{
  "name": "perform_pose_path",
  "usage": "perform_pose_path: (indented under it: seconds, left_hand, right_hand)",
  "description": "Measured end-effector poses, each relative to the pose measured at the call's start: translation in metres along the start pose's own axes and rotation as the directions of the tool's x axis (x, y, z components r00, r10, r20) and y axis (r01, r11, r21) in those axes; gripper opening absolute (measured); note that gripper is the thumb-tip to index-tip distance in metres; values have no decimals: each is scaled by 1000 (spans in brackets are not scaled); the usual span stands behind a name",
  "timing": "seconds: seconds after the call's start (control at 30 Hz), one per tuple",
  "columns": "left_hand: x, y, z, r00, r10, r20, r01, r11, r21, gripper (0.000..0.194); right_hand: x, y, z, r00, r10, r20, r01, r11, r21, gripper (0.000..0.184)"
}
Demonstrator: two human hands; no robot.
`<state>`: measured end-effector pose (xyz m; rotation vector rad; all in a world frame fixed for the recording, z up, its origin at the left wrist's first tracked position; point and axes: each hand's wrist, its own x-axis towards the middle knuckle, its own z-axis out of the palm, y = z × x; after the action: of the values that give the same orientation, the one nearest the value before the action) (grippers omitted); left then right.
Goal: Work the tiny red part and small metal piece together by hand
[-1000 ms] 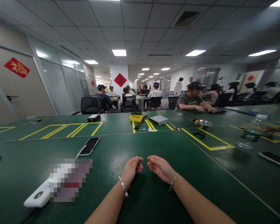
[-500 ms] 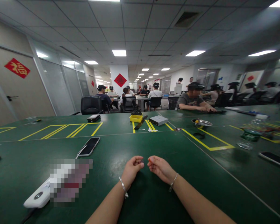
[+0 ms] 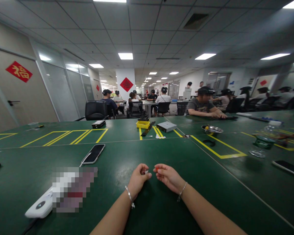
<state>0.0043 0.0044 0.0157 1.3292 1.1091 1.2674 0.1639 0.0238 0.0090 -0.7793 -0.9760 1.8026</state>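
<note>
Just above the green table (image 3: 117, 195), my left hand (image 3: 138, 178) is closed with thumb and fingers around a small, shiny, light-coloured piece (image 3: 146, 171). What kind of piece it is cannot be made out. A short gap to the right, my right hand (image 3: 170, 178) pinches a tiny orange-red piece (image 3: 157, 169) between thumb and fingertips. The two hands face each other without touching. Each wrist wears a bracelet.
To the left lie a phone (image 3: 94, 154) and a white device (image 3: 40, 205) with a cable. Farther back stand a yellow tray (image 3: 142, 124), a grey box (image 3: 166, 126) and a metal bowl (image 3: 212, 130). A water bottle (image 3: 263, 143) is at right; a person (image 3: 203, 106) sits across the table.
Both hands stay nearly in place. The fingers have turned slightly, so the small pieces in them show more clearly now.
</note>
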Motion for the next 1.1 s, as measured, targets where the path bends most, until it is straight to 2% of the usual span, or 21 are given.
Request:
perform_pose_path:
  seconds: [0.27, 0.63, 1.1]
  left_hand:
    - [2, -2, 1, 994, -101, 42, 104, 993, -52, 31]
    - [3, -4, 2, 994, -99, 35, 103, 989, -106, 27]
    - [0, 3, 4, 990, -121, 65, 130, 978, -163, 21]
  right_hand:
    - [-1, -1, 3, 1000, 7, -13, -7, 1000, 23, 16]
    - [-4, -4, 1, 1000, 23, -3, -23, 999, 29, 9]
    - [-1, -1, 1, 1000, 0, -6, 0, 999, 42, 19]
